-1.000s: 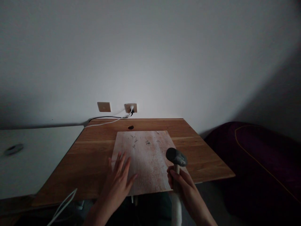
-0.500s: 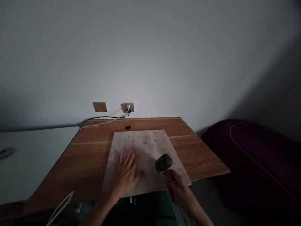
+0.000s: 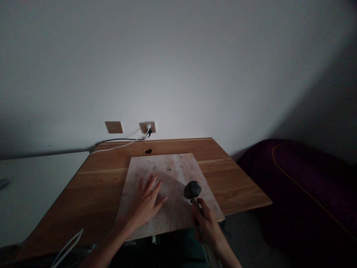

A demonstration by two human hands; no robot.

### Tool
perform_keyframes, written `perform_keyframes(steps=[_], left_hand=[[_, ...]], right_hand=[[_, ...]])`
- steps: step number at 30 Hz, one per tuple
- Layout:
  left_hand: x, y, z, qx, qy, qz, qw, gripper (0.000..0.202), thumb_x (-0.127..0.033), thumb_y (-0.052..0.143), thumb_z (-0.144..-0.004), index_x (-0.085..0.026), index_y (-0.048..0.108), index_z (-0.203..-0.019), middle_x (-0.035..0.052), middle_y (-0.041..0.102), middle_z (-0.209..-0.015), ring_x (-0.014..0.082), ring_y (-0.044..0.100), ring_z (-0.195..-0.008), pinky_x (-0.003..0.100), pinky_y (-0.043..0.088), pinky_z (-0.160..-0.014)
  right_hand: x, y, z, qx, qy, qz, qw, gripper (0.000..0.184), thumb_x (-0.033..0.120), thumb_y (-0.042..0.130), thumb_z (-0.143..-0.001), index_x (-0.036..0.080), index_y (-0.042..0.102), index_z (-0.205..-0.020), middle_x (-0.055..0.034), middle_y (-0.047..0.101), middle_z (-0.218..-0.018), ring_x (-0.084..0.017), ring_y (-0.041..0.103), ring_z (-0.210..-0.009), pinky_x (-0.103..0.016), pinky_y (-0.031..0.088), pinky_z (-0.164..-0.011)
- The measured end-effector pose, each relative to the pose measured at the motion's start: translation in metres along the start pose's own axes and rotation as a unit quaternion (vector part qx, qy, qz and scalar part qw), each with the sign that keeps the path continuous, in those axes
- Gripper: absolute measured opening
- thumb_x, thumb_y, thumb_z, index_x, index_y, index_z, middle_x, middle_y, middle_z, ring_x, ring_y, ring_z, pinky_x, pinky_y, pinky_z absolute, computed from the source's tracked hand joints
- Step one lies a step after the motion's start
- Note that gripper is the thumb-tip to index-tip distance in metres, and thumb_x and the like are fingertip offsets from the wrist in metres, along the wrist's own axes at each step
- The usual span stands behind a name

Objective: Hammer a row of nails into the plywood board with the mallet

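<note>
A pale, worn board [image 3: 175,217] lies on the wooden table in front of me. My left hand [image 3: 147,201] is over its left half, fingers spread and holding nothing. Whether the palm touches the board is unclear. My right hand [image 3: 205,221] is wrapped around the handle of a mallet [image 3: 192,190] with a dark, rounded head. That head is over the right half of the board, and I cannot tell if it touches. Toward the far side, a small cluster of thin metal pieces [image 3: 169,168], like nails, lies on the board. Another thin piece [image 3: 180,156] is near the far edge.
The wooden table [image 3: 237,186] stands against a grey wall. A socket [image 3: 147,127] holds plugs, and their cables [image 3: 119,144] run left. At left is a white surface [image 3: 41,193]. A dark purple cushioned seat [image 3: 301,186] is on the right; a white cable loop [image 3: 67,247] hangs lower left.
The whole view has shifted slightly. My left hand has tilted a little, its fingers now covering a small metal piece seen before. My right hand still grips the mallet in nearly the same place.
</note>
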State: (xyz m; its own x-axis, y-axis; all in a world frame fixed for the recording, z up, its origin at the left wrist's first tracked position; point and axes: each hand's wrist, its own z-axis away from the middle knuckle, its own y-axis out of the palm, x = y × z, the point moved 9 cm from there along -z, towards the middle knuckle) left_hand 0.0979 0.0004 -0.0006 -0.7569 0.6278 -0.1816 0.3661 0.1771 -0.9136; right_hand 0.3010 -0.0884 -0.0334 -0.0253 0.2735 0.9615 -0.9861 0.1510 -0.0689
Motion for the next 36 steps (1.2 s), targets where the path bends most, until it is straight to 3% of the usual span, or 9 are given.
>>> perform_keyframes(steps=[2, 5, 8, 10, 14, 18, 22, 26, 36], left_hand=[[0.005, -0.005, -0.029, -0.009, -0.002, 0.053, 0.999, 0.048, -0.05, 0.052, -0.104, -0.019, 0.062, -0.139, 0.0165, 0.05, -0.159, 0.0335, 0.046, -0.148, 0.054, 0.04, -0.121], [0.014, -0.005, -0.089, -0.008, -0.02, 0.128, 0.992, 0.027, -0.033, 0.057, -0.102, -0.019, 0.069, -0.122, 0.013, 0.071, -0.127, 0.0266, 0.065, -0.122, 0.043, 0.051, -0.11], [0.018, 0.005, -0.153, 0.01, -0.056, 0.172, 0.983, 0.012, -0.022, 0.061, -0.097, -0.018, 0.071, -0.103, 0.0102, 0.076, -0.108, 0.0232, 0.071, -0.106, 0.034, 0.054, -0.097], [0.014, 0.017, -0.189, 0.042, -0.072, 0.182, 0.98, 0.011, -0.021, 0.061, -0.097, -0.019, 0.07, -0.101, 0.0075, 0.077, -0.102, 0.0206, 0.072, -0.097, 0.03, 0.054, -0.089], [0.01, 0.039, -0.229, 0.087, -0.117, 0.145, 0.979, 0.013, -0.029, 0.063, -0.098, -0.019, 0.071, -0.101, 0.0088, 0.078, -0.103, 0.0215, 0.073, -0.098, 0.028, 0.053, -0.085], [0.012, 0.057, -0.237, 0.102, -0.138, 0.123, 0.977, 0.019, -0.037, 0.068, -0.095, -0.018, 0.071, -0.096, 0.0141, 0.077, -0.105, 0.0286, 0.072, -0.103, 0.033, 0.052, -0.085], [0.015, 0.069, -0.231, 0.101, -0.146, 0.11, 0.978, 0.016, -0.035, 0.07, -0.095, -0.02, 0.07, -0.1, 0.0117, 0.077, -0.112, 0.0278, 0.071, -0.108, 0.033, 0.051, -0.089], [0.018, 0.073, -0.228, 0.08, -0.15, 0.115, 0.979, 0.016, -0.035, 0.071, -0.095, -0.022, 0.07, -0.103, 0.0076, 0.078, -0.112, 0.0245, 0.071, -0.108, 0.031, 0.051, -0.089], [0.015, 0.07, -0.229, 0.056, -0.143, 0.197, 0.968, 0.01, -0.021, 0.073, -0.09, -0.022, 0.073, -0.099, 0.0068, 0.079, -0.105, 0.0226, 0.073, -0.099, 0.031, 0.051, -0.087]], right_hand=[[0.0, 0.001, 0.001, 0.006, 0.004, -0.016, 1.0, 0.072, 0.087, 0.06, -0.074, 0.022, 0.051, -0.106, 0.0116, 0.054, -0.056, -0.008, 0.045, -0.027, -0.017, 0.027, -0.026], [-0.004, 0.0, 0.0, -0.009, -0.007, -0.042, 0.999, 0.076, 0.089, 0.061, -0.074, 0.021, 0.053, -0.109, 0.0116, 0.054, -0.056, -0.007, 0.042, -0.026, -0.017, 0.025, -0.025], [-0.014, 0.0, 0.0, -0.028, -0.004, -0.07, 0.997, 0.081, 0.091, 0.063, -0.074, 0.021, 0.054, -0.115, 0.0118, 0.053, -0.055, -0.007, 0.041, -0.026, -0.017, 0.025, -0.026], [-0.022, -0.001, 0.001, -0.046, 0.015, -0.09, 0.995, 0.085, 0.092, 0.065, -0.071, 0.022, 0.054, -0.119, 0.0117, 0.053, -0.054, -0.007, 0.043, -0.027, -0.016, 0.028, -0.027], [-0.029, -0.005, 0.004, -0.077, 0.032, -0.118, 0.989, 0.095, 0.093, 0.07, -0.065, 0.022, 0.055, -0.126, 0.0106, 0.057, -0.059, -0.006, 0.043, -0.03, -0.016, 0.032, -0.029], [-0.031, -0.01, 0.006, -0.108, 0.038, -0.123, 0.986, 0.095, 0.09, 0.075, -0.063, 0.023, 0.059, -0.129, 0.0055, 0.064, -0.07, -0.008, 0.051, -0.039, -0.017, 0.037, -0.032], [-0.037, -0.011, 0.006, -0.118, 0.063, -0.137, 0.982, 0.097, 0.09, 0.075, -0.063, 0.024, 0.059, -0.132, 0.0055, 0.063, -0.068, -0.01, 0.052, -0.043, -0.018, 0.039, -0.033], [-0.036, -0.005, 0.004, -0.08, 0.068, -0.127, 0.986, 0.1, 0.094, 0.07, -0.063, 0.021, 0.058, -0.13, 0.0106, 0.055, -0.058, -0.007, 0.041, -0.031, -0.018, 0.033, -0.028], [-0.036, -0.004, 0.0, -0.062, 0.059, -0.115, 0.99, 0.098, 0.094, 0.07, -0.063, 0.023, 0.053, -0.127, 0.0124, 0.053, -0.057, -0.005, 0.038, -0.028, -0.016, 0.027, -0.025]])
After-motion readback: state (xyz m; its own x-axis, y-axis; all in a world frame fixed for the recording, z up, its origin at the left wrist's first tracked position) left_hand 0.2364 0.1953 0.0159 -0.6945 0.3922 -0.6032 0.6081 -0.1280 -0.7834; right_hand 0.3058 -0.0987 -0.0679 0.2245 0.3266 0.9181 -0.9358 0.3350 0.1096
